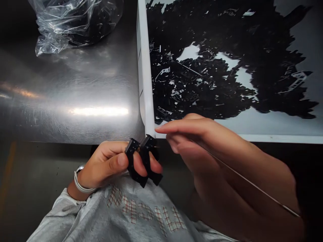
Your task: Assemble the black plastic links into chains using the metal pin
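Note:
My left hand point(107, 164) is closed on a pair of small black plastic parts point(130, 158), angular and bracket-like, held side by side just in front of the table edge. Fingers show through the gaps in them. My right hand point(222, 154), large and close to the camera, is closed around a thin metal rod point(252, 183). The rod slants from the fingers down to the right, across the palm. The right fingertips are a little to the right of the black parts, apart from them, beside the corner of a white tray point(147, 74).
Inside the tray lies a heap of many black plastic parts point(222, 27), with a few pale glints among them. A clear plastic bag point(63, 27) with dark contents sits at the back left of the shiny metal table point(83, 77). Dark floor lies below the table edge.

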